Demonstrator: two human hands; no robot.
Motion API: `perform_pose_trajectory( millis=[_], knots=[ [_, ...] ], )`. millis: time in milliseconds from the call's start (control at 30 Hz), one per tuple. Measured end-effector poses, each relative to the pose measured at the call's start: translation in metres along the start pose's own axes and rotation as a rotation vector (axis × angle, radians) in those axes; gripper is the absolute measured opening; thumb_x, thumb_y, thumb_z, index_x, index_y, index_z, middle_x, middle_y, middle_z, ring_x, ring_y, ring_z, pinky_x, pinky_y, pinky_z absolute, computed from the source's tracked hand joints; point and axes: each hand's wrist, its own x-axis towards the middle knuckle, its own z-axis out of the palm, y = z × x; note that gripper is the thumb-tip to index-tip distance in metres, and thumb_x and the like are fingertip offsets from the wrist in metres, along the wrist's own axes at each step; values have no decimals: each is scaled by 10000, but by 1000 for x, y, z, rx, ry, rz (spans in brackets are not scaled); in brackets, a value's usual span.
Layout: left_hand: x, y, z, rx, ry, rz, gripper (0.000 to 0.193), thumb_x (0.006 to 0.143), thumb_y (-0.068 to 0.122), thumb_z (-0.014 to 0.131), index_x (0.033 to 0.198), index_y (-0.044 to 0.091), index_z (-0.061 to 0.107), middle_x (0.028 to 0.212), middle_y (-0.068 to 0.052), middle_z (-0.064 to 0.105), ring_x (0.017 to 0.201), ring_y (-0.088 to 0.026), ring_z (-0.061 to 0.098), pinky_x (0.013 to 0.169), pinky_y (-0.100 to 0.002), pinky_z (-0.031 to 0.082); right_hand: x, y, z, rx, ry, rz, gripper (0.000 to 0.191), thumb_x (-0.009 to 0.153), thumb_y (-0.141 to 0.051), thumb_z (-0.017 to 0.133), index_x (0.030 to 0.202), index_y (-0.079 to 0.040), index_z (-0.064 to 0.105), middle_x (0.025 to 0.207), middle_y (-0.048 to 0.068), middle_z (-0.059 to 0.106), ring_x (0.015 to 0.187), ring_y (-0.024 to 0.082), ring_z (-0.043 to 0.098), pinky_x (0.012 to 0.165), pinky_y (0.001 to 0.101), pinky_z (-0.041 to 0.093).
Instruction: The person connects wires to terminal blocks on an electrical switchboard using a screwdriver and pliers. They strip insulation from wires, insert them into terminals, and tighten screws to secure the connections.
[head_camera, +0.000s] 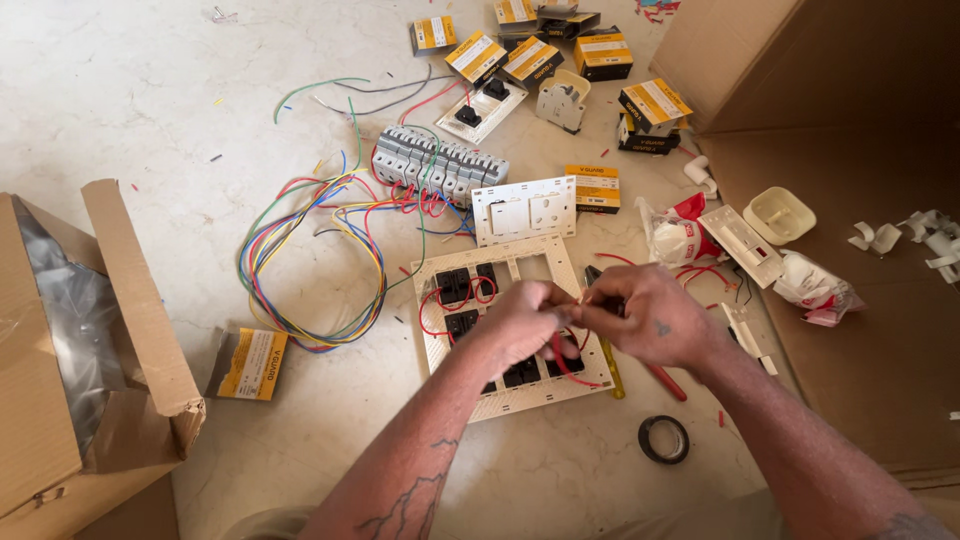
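Forearms reached in from the bottom edge, and just beyond them a roll of black tape (663, 439) lay flat on the marble floor (120, 90). Both hands met above a white switch plate frame (500, 262) fitted with black modules. The left hand (520, 322) was pinched shut on a short red wire (562, 358), which curled down over the frame, and the right hand (645, 318) was closed with its fingertips touching the same wire; whether it held anything else could not be told. A yellow-handled screwdriver (612, 378) and a red-handled tool (665, 382) lay beneath the right hand, just beside the frame. To the left sat a small yellow and black box (250, 363), near an open cardboard carton (110, 330). Farther off, a bundle of coloured wires (300, 250) looped across the floor toward a row of grey circuit breakers (438, 165), with a white switch plate (523, 210) just beyond the frame. More yellow boxes (530, 50) lay scattered at the far side, and a large sheet of cardboard (850, 250) covered the floor on the right.
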Motion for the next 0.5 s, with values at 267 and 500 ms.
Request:
perform_pose_trajectory(
  millis=[267,500],
  knots=[
    [1,-1,13,-232,-97,179,193,1056,161,513,1129,-6,578,1028,-87,729,834,-164,756,662,-274,614,-3,0,-4,385,204,268,164,896,-122,755,979,15,790,771,42,774,668,106,678,610,280,567],
    [2,-2,12,-153,-49,266,160,1056,122,540,1037,-32,580,869,-76,686,705,-151,710,589,-280,574,0,12,-2,269,308,111,160,901,-82,722,1025,-7,789,900,54,774,709,112,688,634,281,566]
  ],
)
